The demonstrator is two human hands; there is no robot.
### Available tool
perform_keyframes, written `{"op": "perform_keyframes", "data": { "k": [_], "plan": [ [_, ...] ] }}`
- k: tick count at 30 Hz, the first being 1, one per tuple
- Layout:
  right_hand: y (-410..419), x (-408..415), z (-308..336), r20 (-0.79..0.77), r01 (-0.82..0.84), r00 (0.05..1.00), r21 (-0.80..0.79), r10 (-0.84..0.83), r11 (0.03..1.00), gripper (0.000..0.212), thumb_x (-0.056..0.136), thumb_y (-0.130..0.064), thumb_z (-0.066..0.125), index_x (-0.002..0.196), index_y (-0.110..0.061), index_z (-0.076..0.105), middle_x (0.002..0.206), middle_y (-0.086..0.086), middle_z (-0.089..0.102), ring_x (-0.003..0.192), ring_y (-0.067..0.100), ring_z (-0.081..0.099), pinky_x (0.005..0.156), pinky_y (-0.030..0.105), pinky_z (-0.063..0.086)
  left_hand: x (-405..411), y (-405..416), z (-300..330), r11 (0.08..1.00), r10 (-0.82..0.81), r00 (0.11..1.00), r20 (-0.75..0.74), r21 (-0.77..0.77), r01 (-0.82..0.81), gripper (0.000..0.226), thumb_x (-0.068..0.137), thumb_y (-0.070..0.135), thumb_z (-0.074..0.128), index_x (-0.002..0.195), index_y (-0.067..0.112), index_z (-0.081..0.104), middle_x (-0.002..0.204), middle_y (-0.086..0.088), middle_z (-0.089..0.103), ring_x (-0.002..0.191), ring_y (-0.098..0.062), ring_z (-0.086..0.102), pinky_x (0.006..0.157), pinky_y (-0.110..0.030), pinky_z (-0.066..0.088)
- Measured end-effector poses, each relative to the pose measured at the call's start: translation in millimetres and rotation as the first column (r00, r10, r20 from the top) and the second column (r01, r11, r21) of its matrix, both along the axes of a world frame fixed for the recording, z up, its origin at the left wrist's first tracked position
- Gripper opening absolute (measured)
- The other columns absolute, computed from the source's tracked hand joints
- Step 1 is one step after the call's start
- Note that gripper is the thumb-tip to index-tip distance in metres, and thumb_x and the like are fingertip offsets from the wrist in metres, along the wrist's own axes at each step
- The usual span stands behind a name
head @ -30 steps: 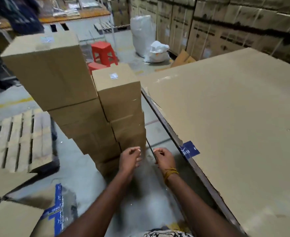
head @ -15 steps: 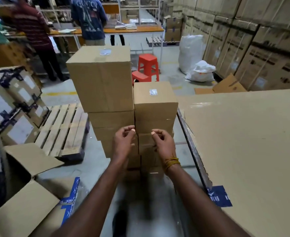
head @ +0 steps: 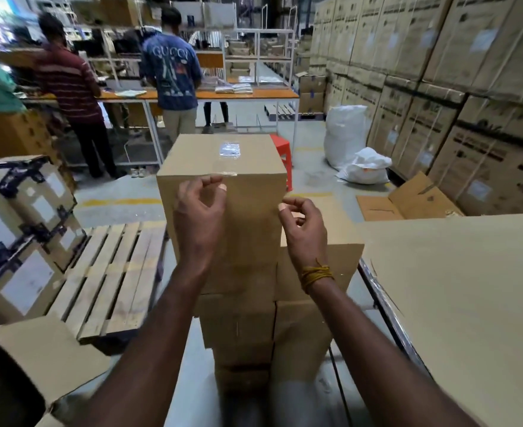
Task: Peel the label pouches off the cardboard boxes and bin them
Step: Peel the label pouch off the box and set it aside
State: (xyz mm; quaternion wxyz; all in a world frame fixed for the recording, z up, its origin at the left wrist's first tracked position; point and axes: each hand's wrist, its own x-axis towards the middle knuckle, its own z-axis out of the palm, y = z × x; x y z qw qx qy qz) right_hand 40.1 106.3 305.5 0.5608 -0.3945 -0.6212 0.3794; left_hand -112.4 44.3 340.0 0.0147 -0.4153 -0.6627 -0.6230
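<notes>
Dim indoor light, blurred left edge, wide-angle bowing

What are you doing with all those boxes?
A person is standing at two stacks of plain cardboard boxes. Both hands are raised in front of the taller stack's top box: the left hand near its upper front edge, the right hand by its right side, fingers loosely curled, holding nothing. A small clear label pouch is still stuck on top of that box, so it has not been peeled off yet.
</notes>
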Motion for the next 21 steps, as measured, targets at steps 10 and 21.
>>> {"op": "perform_keyframes", "data": {
  "k": [10, 21],
  "plan": [
    [73.6, -69.7, 27.3, -0.008, 0.159, 0.987, -0.092, -0.161, 0.983, 0.037, 0.095, -0.048, 0.058, 0.126, -0.029, 0.053, 0.127, -0.003, 0.054, 0.116, 0.014, 0.053, 0.102, 0.034, 0.045, -118.3, 62.6, 13.2, 0.99, -0.02, 0.983, 0.183, -0.136, 0.045, 0.04, 0.093, 0.038, 0.064, 0.132, 0.028, 0.058, 0.141, -0.006, 0.049, 0.121, -0.018, 0.054, 0.095, -0.027, 0.045],
    [73.0, -61.7, 44.9, 0.041, 0.345, 0.938, -0.073, -0.343, 0.936, 0.021, 0.089, -0.031, 0.061, 0.109, -0.031, 0.068, 0.108, -0.001, 0.064, 0.098, 0.012, 0.059, 0.094, 0.036, 0.05, -107.9, 60.0, 30.8, 0.971, -0.206, 0.932, 0.297, -0.058, 0.233, 0.029, 0.094, 0.022, 0.061, 0.12, 0.033, 0.07, 0.124, 0.002, 0.066, 0.108, -0.009, 0.062, 0.082, -0.03, 0.058]
  ]
}}
